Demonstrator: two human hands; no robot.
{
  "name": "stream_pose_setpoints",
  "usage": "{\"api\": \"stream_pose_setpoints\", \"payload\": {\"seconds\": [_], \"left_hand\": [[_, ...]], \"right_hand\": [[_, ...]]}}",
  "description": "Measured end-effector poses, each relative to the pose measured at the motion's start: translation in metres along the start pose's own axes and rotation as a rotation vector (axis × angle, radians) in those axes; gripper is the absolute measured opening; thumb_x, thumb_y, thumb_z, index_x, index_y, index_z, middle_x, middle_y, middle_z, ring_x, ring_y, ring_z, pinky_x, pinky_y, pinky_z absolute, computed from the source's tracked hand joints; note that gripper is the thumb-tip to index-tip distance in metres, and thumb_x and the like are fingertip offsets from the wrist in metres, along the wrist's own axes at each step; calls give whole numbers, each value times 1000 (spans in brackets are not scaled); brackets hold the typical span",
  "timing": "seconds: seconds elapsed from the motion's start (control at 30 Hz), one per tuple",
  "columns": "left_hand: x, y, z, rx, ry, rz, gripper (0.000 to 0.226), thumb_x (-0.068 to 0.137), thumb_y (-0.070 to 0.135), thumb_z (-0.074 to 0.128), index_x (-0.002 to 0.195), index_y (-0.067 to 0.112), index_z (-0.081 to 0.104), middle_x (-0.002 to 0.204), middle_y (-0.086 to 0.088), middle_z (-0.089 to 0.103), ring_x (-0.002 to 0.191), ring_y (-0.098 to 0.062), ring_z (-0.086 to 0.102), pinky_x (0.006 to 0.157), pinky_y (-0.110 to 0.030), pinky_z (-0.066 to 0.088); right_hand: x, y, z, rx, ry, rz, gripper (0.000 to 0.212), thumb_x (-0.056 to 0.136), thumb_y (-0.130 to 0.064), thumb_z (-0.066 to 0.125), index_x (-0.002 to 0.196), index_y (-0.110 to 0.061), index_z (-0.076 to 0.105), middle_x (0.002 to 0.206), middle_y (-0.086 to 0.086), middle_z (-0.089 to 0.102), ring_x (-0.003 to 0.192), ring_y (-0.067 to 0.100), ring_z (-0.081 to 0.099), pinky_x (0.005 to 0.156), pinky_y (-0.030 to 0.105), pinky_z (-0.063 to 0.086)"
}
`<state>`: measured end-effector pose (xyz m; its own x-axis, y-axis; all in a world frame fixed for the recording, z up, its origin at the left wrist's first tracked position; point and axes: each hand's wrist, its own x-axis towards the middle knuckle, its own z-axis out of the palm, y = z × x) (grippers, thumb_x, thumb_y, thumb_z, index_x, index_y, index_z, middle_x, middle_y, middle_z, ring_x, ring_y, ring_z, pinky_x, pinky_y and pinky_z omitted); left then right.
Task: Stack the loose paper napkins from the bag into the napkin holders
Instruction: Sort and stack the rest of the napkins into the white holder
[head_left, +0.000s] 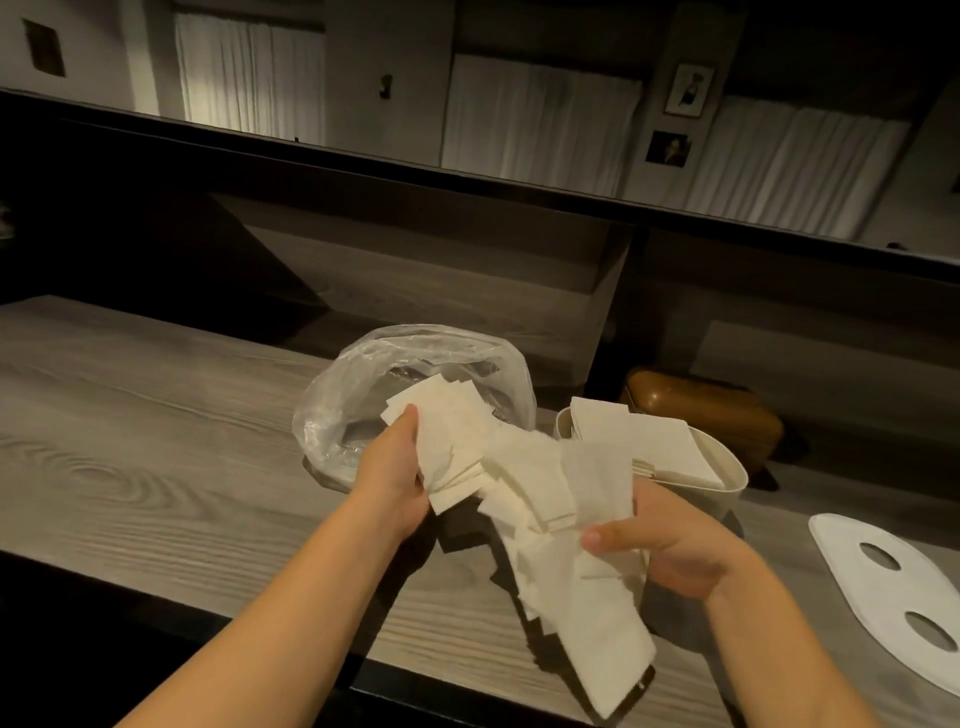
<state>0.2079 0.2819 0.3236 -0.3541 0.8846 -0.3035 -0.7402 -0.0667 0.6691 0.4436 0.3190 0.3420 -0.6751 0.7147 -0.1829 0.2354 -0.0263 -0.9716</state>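
A long fanned-out bunch of white paper napkins hangs above the wooden counter between my hands. My left hand grips its upper end, just in front of the clear plastic bag. My right hand holds the middle of the bunch from the right, thumb on top, while the lower end droops toward the counter's near edge. Behind my right hand stands a cream oval napkin holder with a pile of napkins in it.
A white oval lid with two slots lies on the counter at the right. A brown rounded box sits behind the holder. A dark raised ledge runs along the back; the counter's dark front edge is near me.
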Motion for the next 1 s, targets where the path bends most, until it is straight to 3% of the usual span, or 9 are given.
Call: {"api": "stream_pose_setpoints", "payload": {"seconds": [0.1,0.27,0.37,0.43,0.57,0.63,0.73,0.87,1.0], "left_hand": [[3,-1,-1,44,-21,-4,23,102,30,51,120,15,56,106,-13,71,92,-34,71,80,-51,58],[12,-9,-6,153,-84,17,34,102,11,48,135,10,51,117,-17,69,104,-36,68,88,-52,55],[14,-11,-9,173,-99,41,27,102,11,46,125,9,58,110,-15,73,101,-34,69,86,-47,55],[12,-12,-9,207,-124,44,21,102,10,44,113,10,62,103,-14,74,97,-33,69,87,-46,54],[10,-16,-10,250,-138,44,28,103,15,44,120,6,64,101,-13,75,100,-33,69,97,-50,51],[7,-15,-9,154,-143,21,32,105,29,43,121,10,64,110,-14,73,107,-34,67,102,-53,47],[4,-10,-9,109,-188,-41,48,99,54,43,121,18,65,113,-14,73,107,-36,67,101,-55,48],[5,-14,-9,297,-125,-15,32,97,35,58,122,14,63,103,-11,76,99,-32,70,89,-49,56],[3,-11,-9,142,-122,-41,22,101,31,53,114,15,62,103,-11,75,99,-31,70,87,-46,56]], "right_hand": [[-4,-5,-8,68,25,-71,109,28,-36,100,126,-24,55,111,4,71,107,23,68,82,40,59],[-9,-10,-27,229,-12,-160,113,31,-24,102,131,-14,50,116,19,66,109,39,65,75,50,58],[-7,-17,-26,268,-10,-237,104,31,-26,102,123,-17,54,105,13,70,100,34,69,69,48,59],[-1,-26,-15,255,-12,-236,93,35,-27,101,118,-20,61,106,11,71,103,32,69,73,47,59],[24,-41,20,-27,82,-70,51,70,-13,86,112,-27,61,109,1,71,103,22,67,89,40,54],[38,-41,29,-205,150,20,40,80,-12,78,105,-33,55,109,-6,64,102,15,60,87,30,47],[45,-36,32,-243,163,99,38,81,-15,78,105,-32,54,112,-5,61,103,15,58,88,31,48],[46,-34,35,-279,123,110,42,78,-17,81,109,-32,57,111,-5,66,107,17,61,96,38,51],[43,-31,40,-292,88,87,45,77,-13,81,109,-34,57,106,-11,69,103,14,64,88,29,55]]}}
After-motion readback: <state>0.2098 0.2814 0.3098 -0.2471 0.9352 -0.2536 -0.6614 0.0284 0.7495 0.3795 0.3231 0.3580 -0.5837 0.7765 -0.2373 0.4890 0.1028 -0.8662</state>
